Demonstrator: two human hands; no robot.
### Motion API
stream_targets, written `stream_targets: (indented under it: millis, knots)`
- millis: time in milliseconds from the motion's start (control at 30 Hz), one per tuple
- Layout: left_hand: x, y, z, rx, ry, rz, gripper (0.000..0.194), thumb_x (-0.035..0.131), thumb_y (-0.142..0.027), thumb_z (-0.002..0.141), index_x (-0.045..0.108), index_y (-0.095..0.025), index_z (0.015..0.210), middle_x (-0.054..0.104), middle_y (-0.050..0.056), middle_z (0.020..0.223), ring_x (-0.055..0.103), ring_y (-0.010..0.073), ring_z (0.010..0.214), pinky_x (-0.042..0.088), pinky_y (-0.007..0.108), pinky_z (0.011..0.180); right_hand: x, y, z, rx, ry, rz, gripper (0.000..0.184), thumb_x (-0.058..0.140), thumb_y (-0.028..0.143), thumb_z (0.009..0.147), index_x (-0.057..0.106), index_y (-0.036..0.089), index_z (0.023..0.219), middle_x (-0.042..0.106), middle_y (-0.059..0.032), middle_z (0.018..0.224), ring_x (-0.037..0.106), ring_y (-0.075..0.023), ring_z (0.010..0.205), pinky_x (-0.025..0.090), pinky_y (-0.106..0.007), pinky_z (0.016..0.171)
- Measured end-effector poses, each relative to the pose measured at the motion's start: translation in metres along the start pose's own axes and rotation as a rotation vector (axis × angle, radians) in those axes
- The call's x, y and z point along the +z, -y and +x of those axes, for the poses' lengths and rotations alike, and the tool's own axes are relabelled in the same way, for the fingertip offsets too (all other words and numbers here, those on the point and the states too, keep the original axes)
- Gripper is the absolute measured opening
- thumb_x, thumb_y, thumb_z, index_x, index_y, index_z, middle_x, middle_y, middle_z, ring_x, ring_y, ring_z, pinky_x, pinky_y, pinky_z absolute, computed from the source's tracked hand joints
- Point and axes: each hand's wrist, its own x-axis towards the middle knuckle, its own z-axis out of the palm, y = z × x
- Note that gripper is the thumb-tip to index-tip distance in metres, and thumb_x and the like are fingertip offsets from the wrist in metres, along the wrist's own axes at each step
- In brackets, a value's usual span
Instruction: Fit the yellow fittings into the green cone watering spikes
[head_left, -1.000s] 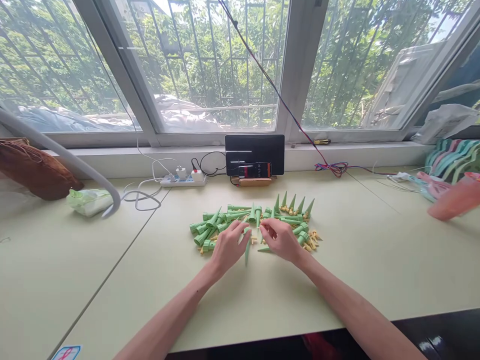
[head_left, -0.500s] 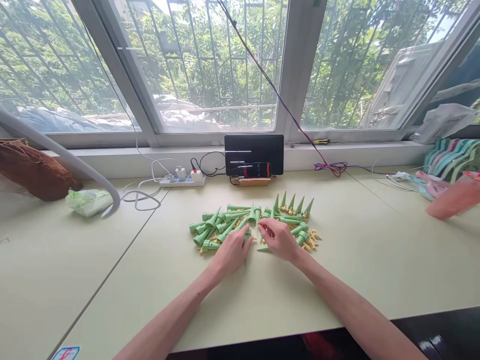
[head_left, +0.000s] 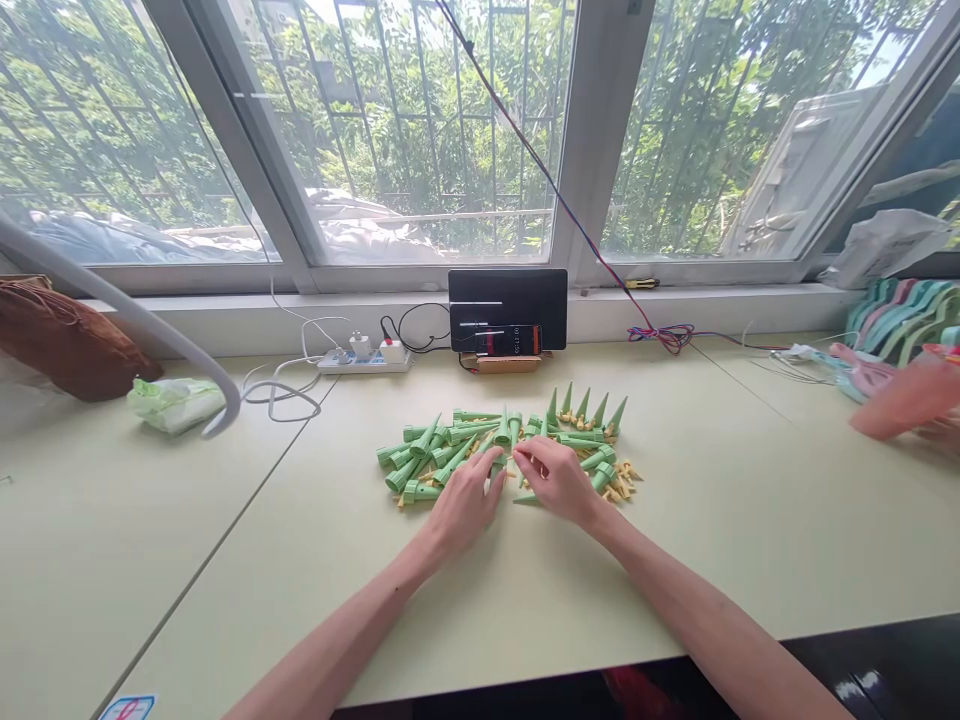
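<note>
My left hand (head_left: pixel 466 492) is closed around a green plastic plant watering spike (head_left: pixel 498 464), whose collared end shows between thumb and fingers. Just to the right, my right hand (head_left: pixel 556 476) makes a pinch close to that end. A small pale yellow piece seems to be at its fingertips, too small to make out surely. Left of my hands lies a loose pile of green spikes (head_left: pixel 409 470) with yellow pieces among them. Several spikes with yellow fittings lie in a row (head_left: pixel 583 410), tips pointing away. Beside my right wrist is a little heap of yellow valve-like pieces (head_left: pixel 621 484).
Behind the pile, a dark tablet (head_left: pixel 508 300) leans by the window with a phone (head_left: pixel 510 340) in front. A power strip (head_left: pixel 365 362) and white cables (head_left: pixel 285 400) lie to the left. Coiled wires (head_left: pixel 664 338) and hangers (head_left: pixel 911 315) are toward the right.
The spike in my left hand has tilted: its tip no longer shows below the hand, and the collared end shows more. My right fingertips stay close beside it.
</note>
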Motion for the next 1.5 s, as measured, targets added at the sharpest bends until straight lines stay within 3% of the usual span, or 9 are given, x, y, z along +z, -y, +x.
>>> stream_targets:
  millis: [333, 800, 1067, 1267, 1500]
  knots:
    - [0.002, 0.0003, -0.003, -0.012, 0.031, -0.04, 0.036, 0.051, -0.022, 0.092, 0.053, -0.023, 0.128, 0.065, 0.006, 0.106, 0.055, 0.0105, 0.054, 0.052, 0.029, 0.063, 0.0015, -0.0002, -0.0009, 0.008, -0.017, -0.003, 0.018, 0.047, 0.024, 0.097, 0.063, 0.018, 0.09, 0.06, -0.0024, 0.074, 0.05, -0.0126, 0.06, 0.042, -0.025, 0.057]
    - [0.0046, 0.0018, 0.002, -0.049, -0.167, -0.16, 0.036, 0.052, -0.024, 0.092, 0.051, -0.021, 0.128, 0.061, 0.005, 0.099, 0.057, 0.0074, 0.057, 0.053, 0.021, 0.052, 0.0035, -0.0015, -0.0011, 0.048, -0.083, 0.061, 0.013, 0.047, 0.023, 0.096, 0.06, 0.019, 0.094, 0.063, -0.0038, 0.085, 0.052, -0.0122, 0.059, 0.044, -0.025, 0.058]
    - [0.0056, 0.0037, 0.0011, -0.07, -0.292, -0.152, 0.036, 0.055, -0.021, 0.089, 0.051, -0.02, 0.125, 0.061, 0.004, 0.099, 0.059, 0.0061, 0.06, 0.053, 0.019, 0.053, 0.0029, 0.0005, -0.0011, 0.08, -0.071, 0.07, 0.013, 0.047, 0.023, 0.095, 0.059, 0.018, 0.094, 0.064, -0.0031, 0.082, 0.052, -0.0113, 0.057, 0.043, -0.024, 0.057]
    - [0.0057, 0.0013, 0.0006, -0.045, -0.337, -0.168, 0.036, 0.056, -0.02, 0.089, 0.051, -0.021, 0.124, 0.061, 0.003, 0.097, 0.06, 0.006, 0.06, 0.053, 0.018, 0.052, 0.0056, 0.001, -0.0029, 0.069, -0.031, 0.077, 0.013, 0.049, 0.023, 0.094, 0.06, 0.018, 0.093, 0.063, -0.001, 0.076, 0.049, -0.01, 0.054, 0.041, -0.023, 0.054]
    - [0.0049, -0.0007, 0.0014, -0.021, -0.353, -0.163, 0.036, 0.057, -0.018, 0.088, 0.052, -0.021, 0.124, 0.061, 0.003, 0.095, 0.058, 0.0055, 0.058, 0.052, 0.017, 0.05, 0.0055, 0.0032, -0.0037, 0.04, -0.086, 0.114, 0.014, 0.048, 0.024, 0.095, 0.06, 0.018, 0.091, 0.063, -0.0013, 0.077, 0.049, -0.01, 0.054, 0.041, -0.023, 0.054]
